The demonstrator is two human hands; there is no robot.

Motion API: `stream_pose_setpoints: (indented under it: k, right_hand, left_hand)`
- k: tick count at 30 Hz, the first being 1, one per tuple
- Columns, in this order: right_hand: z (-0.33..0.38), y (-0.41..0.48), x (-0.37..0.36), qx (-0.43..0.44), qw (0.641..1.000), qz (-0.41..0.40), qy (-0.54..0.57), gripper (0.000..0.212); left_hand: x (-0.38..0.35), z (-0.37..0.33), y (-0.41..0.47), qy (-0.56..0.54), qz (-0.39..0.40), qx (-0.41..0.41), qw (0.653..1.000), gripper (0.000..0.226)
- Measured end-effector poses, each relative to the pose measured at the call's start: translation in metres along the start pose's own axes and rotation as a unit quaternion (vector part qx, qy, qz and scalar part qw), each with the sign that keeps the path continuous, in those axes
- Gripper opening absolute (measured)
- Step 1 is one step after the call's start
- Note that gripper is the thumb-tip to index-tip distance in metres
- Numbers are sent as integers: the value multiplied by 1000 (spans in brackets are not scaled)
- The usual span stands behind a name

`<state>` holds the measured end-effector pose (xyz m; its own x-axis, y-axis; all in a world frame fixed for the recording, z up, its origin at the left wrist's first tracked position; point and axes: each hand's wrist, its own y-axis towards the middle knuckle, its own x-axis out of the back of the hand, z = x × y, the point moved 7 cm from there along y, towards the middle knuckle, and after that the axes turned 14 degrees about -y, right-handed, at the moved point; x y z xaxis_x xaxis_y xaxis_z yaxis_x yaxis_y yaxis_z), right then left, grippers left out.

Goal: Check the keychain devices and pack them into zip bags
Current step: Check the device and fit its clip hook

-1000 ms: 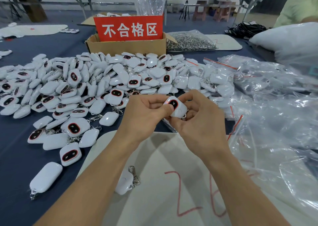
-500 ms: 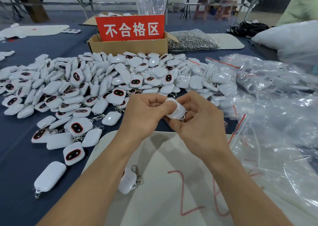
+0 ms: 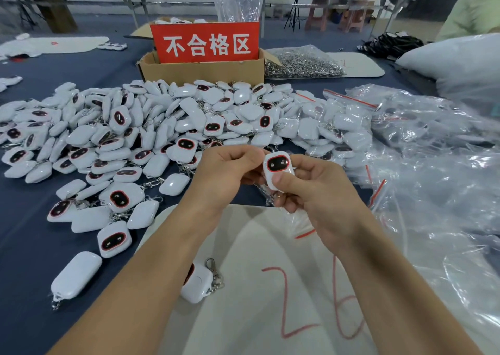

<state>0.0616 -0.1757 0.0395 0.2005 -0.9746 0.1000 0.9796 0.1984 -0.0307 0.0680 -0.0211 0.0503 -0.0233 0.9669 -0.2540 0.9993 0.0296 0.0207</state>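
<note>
A white keychain device (image 3: 277,168) with a dark, red-rimmed face is held upright above the table, face toward me. My right hand (image 3: 316,195) grips its lower half, thumb on the front. My left hand (image 3: 226,173) touches its left edge with curled fingers. A small clear zip bag (image 3: 299,223) with a red strip hangs under my right hand. A large heap of the same devices (image 3: 151,135) covers the dark blue cloth beyond my hands.
A cardboard box (image 3: 203,69) with a red sign stands behind the heap. A bag of metal rings (image 3: 300,63) lies to its right. Clear zip bags (image 3: 433,192) pile at the right. One device (image 3: 197,284) lies on the white board (image 3: 243,314) marked in red.
The device has been turned from its plain back to show its dark face again. My left thumb has come off its front and my right thumb now presses it.
</note>
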Motion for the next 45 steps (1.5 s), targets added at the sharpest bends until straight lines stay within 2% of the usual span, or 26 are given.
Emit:
stream_pose_setpoints:
  k: [5, 9, 13, 15, 19, 23, 30, 33, 36, 38, 40, 41, 43, 45]
  right_hand:
    - [-1, 0, 8, 14, 997, -56, -55, 21]
    - [2, -2, 9, 22, 992, -80, -89, 17]
    - [13, -9, 16, 93, 946, -183, -251, 26]
    - [19, -15, 17, 114, 930, -220, -270, 26]
    - [20, -14, 12, 120, 952, -188, -212, 35]
    - [14, -10, 11, 115, 949, -176, -234, 49]
    - [19, -10, 23, 87, 961, -172, -196, 32]
    - [20, -9, 26, 70, 968, -160, -179, 33]
    - [21, -9, 27, 60, 969, -162, -175, 32]
    - [20, -8, 29, 57, 969, -163, -177, 30]
    - [19, -7, 27, 55, 972, -150, -171, 29]
    - [19, -7, 24, 55, 976, -136, -161, 26]
    - [20, -7, 21, 55, 982, -118, -134, 20]
    - [19, -7, 34, 45, 978, -168, -113, 21]
  left_hand:
    - [-3, 0, -1, -31, 5, -7, 1000, 20]
    - [-6, -1, 0, -37, 15, -14, 999, 19]
    - [-7, 4, 0, -41, 17, 7, 999, 11]
    - [-10, 6, -1, -64, 34, 22, 997, 10]
    - [-8, 4, -1, -43, 40, -16, 998, 31]
    - [-3, 0, -2, -34, 20, -30, 999, 36]
    - [-10, 7, -5, -68, 27, 43, 996, 9]
    - [-12, 8, -5, -57, 31, 49, 997, 16]
    - [-13, 3, -7, -37, 45, 30, 998, 35]
    - [-14, 2, -8, -13, 51, 19, 998, 30]
    - [-11, 4, -5, -7, 29, 21, 999, 9]
    - [-9, 6, -4, -10, 12, 23, 1000, 8]
    - [-5, 9, -2, -8, -23, 16, 1000, 18]
    - [-2, 8, -3, 42, -54, -19, 998, 22]
